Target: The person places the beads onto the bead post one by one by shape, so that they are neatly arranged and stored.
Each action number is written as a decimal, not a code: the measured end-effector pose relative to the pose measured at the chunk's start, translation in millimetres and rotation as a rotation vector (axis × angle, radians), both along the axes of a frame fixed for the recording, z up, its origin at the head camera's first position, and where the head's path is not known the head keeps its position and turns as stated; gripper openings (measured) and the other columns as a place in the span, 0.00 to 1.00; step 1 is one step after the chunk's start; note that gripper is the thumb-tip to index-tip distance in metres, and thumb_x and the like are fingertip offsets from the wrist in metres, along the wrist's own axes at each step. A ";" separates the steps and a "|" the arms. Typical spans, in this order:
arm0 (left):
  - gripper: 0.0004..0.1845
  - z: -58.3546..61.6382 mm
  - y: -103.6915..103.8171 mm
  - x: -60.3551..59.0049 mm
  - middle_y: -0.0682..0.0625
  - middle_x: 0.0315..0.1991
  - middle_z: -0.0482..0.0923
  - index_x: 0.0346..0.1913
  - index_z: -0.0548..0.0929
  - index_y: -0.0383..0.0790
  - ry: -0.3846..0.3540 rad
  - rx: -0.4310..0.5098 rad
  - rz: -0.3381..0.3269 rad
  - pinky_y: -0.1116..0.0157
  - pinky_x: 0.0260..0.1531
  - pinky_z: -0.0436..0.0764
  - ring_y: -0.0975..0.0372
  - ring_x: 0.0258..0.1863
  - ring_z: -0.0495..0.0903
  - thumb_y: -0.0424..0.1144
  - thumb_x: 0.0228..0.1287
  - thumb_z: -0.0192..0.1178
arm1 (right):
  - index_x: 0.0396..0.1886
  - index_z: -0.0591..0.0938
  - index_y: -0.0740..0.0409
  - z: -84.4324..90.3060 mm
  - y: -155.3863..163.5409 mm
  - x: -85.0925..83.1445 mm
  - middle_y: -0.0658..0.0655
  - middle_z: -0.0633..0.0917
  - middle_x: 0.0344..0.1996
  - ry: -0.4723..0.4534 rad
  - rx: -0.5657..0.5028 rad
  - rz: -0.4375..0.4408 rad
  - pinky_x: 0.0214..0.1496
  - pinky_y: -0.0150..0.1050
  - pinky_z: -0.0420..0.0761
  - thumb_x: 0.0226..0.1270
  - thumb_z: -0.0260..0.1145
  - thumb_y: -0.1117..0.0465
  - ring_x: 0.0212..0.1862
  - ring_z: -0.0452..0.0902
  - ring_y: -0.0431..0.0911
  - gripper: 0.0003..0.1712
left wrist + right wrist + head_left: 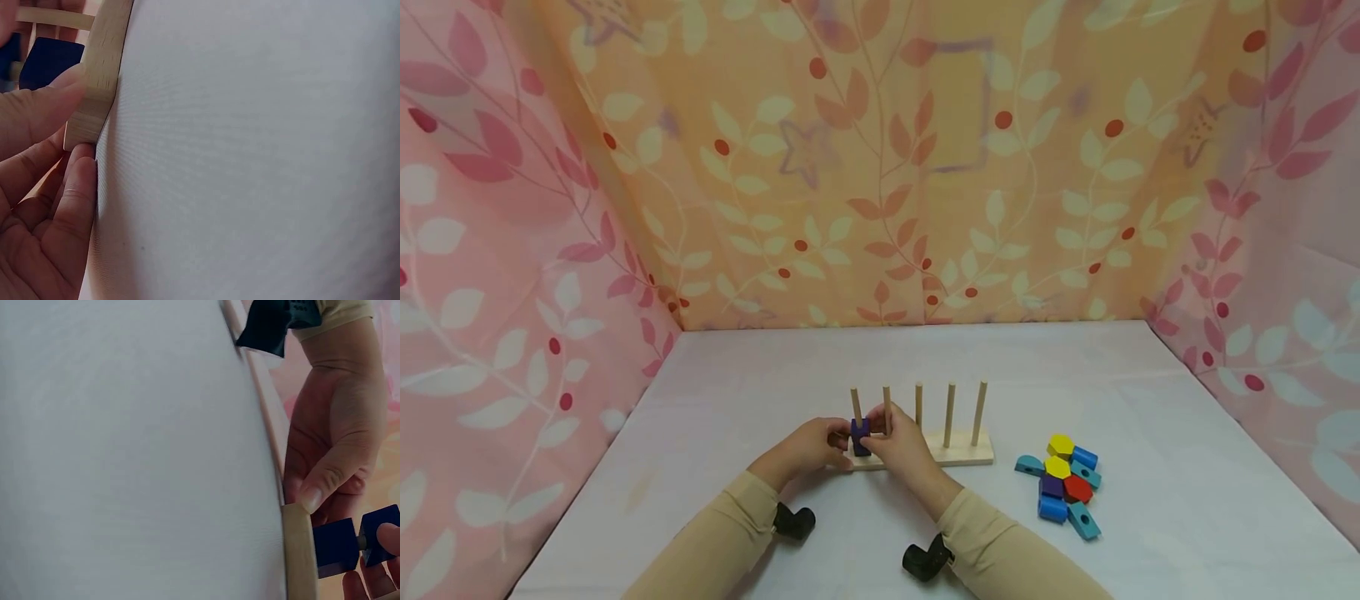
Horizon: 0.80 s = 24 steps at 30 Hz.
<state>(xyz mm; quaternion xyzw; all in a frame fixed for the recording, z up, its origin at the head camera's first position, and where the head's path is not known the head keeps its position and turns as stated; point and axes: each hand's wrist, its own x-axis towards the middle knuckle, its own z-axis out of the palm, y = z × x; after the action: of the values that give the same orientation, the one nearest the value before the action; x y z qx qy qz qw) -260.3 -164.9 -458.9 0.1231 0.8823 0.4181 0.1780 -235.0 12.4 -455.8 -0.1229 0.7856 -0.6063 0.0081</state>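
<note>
A wooden peg rack with several upright pegs stands on the table. My left hand grips the left end of its base, thumb on top and fingers below the edge in the left wrist view. On the leftmost peg, a dark blue-purple block lies against the base. Slightly above it, with a small gap of peg showing, a second dark blue-purple block is threaded on the same peg. My right hand pinches this upper block between thumb and fingers. The other pegs carry no blocks.
Right of the rack lies a loose cluster of blocks: yellow hexagons, a red hexagon, blue rounded blocks, teal pieces and a purple block. Patterned curtains close off the back and sides of the white table.
</note>
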 end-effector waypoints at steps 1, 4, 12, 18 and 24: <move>0.22 -0.1 0.3 -0.2 0.52 0.33 0.77 0.43 0.78 0.39 -0.002 0.004 0.003 0.67 0.36 0.73 0.62 0.36 0.74 0.30 0.40 0.72 | 0.41 0.73 0.64 -1.3 0.2 -0.1 0.60 0.81 0.38 -0.004 0.001 0.001 0.45 0.38 0.77 0.52 0.67 0.72 0.42 0.79 0.51 0.16; 0.23 -0.6 1.1 -0.8 0.51 0.33 0.76 0.43 0.78 0.38 0.000 0.011 0.006 0.67 0.35 0.73 0.62 0.35 0.74 0.30 0.40 0.72 | 0.40 0.73 0.65 -3.0 0.9 0.6 0.60 0.81 0.37 -0.007 0.019 -0.007 0.43 0.36 0.77 0.51 0.67 0.73 0.40 0.79 0.50 0.16; 0.23 -2.8 0.7 -3.4 0.51 0.33 0.76 0.44 0.78 0.38 0.001 0.017 0.015 0.67 0.35 0.73 0.62 0.35 0.74 0.30 0.39 0.72 | 0.39 0.73 0.63 -3.2 1.6 1.0 0.59 0.81 0.37 0.014 0.075 -0.011 0.41 0.38 0.78 0.51 0.67 0.72 0.38 0.80 0.49 0.16; 0.24 -4.0 0.8 -3.1 0.51 0.33 0.77 0.44 0.78 0.37 -0.007 0.009 0.020 0.67 0.34 0.73 0.62 0.35 0.74 0.30 0.39 0.73 | 0.43 0.72 0.64 -5.2 2.7 0.5 0.60 0.80 0.40 0.016 0.088 0.004 0.42 0.38 0.78 0.52 0.66 0.73 0.41 0.80 0.51 0.18; 0.24 -4.6 0.6 -1.9 0.51 0.32 0.76 0.43 0.78 0.37 -0.001 0.014 0.018 0.67 0.32 0.73 0.62 0.34 0.73 0.29 0.38 0.73 | 0.50 0.71 0.66 0.0 6.8 4.4 0.62 0.80 0.44 0.029 0.081 0.025 0.46 0.39 0.77 0.54 0.65 0.71 0.46 0.78 0.53 0.22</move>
<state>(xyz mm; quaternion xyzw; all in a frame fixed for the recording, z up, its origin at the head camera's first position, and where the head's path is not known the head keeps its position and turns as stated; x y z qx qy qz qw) -262.2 -164.3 -463.4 0.1160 0.8802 0.4260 0.1739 -230.6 19.1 -455.8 -0.1413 0.8079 -0.5721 0.0092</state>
